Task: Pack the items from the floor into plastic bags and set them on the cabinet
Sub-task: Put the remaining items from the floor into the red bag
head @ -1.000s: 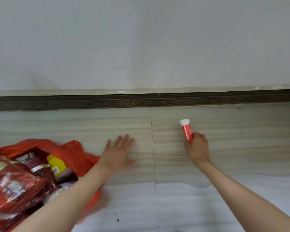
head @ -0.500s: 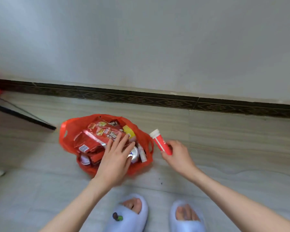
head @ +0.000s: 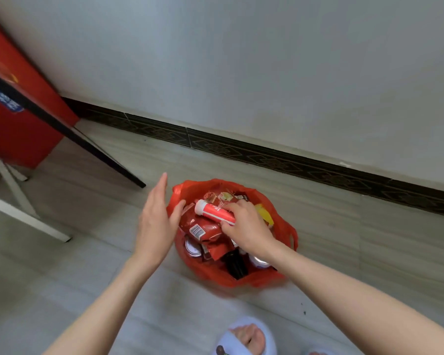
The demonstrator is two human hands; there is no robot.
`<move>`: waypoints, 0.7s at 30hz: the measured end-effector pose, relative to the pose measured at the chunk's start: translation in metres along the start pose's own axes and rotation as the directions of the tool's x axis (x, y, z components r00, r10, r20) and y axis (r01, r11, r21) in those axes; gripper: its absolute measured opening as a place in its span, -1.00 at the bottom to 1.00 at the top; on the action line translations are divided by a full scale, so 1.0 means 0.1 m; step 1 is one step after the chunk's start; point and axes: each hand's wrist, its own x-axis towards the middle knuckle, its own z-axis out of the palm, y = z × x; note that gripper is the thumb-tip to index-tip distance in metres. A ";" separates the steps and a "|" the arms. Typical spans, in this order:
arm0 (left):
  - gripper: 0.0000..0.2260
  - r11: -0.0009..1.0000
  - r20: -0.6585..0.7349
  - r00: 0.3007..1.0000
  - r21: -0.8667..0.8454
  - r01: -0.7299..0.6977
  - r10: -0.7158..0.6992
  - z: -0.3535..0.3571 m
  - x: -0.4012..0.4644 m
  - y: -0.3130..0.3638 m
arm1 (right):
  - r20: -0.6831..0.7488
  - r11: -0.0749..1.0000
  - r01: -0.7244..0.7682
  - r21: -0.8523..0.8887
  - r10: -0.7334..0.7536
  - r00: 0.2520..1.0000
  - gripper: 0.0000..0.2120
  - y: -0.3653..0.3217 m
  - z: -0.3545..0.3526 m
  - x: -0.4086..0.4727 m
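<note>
While the person stands over the floor (head: pixel 344 226), one white slipper (head: pixel 244 339) shows at the near edge of the head view, toes exposed.

Both forearms reach forward and down. Left hand (head: pixel 155 221): fingers straight and together, palm turned toward the bag, holding nothing; the thumb lies at or just beside the bag's left rim, contact not certain. Right hand (head: pixel 246 226): fingers curled round a red tube (head: pixel 213 211) with a white cap, tube lying roughly level, cap end pointing left, directly above the bag's contents.

Red plastic bag (head: pixel 231 280) sits on the floor just ahead of the feet, mouth open upward. Inside: red snack packets (head: pixel 203 229), a dark bottle (head: pixel 235 263), round tin lids (head: pixel 192 248), something yellow (head: pixel 264 213) at the far right. Bag looks close to full.

Step in hand, as judged: placing the tube into the bag. No other loose items are in view on the floor, so this may be a late item. Next move calls for releasing the tube onto the packets where it cannot roll out, then gathering both handles (head: pixel 292 237) for the lift.

Farther off: a dark patterned skirting (head: pixel 292 160) along the grey wall (head: pixel 241 60). Far left, a red cabinet (head: pixel 18 119) with a dark edge, and white frame legs (head: pixel 18 203) nearer. Cabinet top not visible; the landing spot cannot be assessed.
</note>
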 end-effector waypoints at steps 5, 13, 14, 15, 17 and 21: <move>-0.85 0.990 -0.088 0.993 -0.123 0.067 -0.078 -0.05 -0.05 -0.04 | -0.132 0.985 0.058 0.161 -0.036 0.991 -0.76 -0.03 0.14 0.05; -0.93 0.931 -0.019 0.981 -0.318 0.180 -0.195 0.02 -0.25 0.10 | -0.363 0.955 -0.146 0.259 0.237 0.901 -0.84 0.67 0.09 -0.36; -0.94 0.915 0.009 0.976 -0.347 0.205 -0.216 0.03 -0.27 0.13 | -0.343 0.922 -0.254 0.292 0.349 0.872 -0.82 0.86 0.10 -0.38; -0.93 0.903 0.030 0.975 -0.371 0.216 -0.221 0.05 -0.29 0.15 | -0.293 0.864 -0.369 0.342 0.471 0.832 -0.78 1.05 0.11 -0.39; -0.89 0.887 0.051 0.973 -0.403 0.225 -0.224 0.08 -0.31 0.18 | -0.112 0.704 -0.568 0.427 0.665 0.739 -0.67 1.37 0.12 -0.38; -0.91 0.865 0.083 0.962 -0.422 0.271 -0.261 0.13 -0.32 0.15 | 0.091 0.562 -0.657 0.503 0.721 0.687 -0.56 1.69 0.20 -0.39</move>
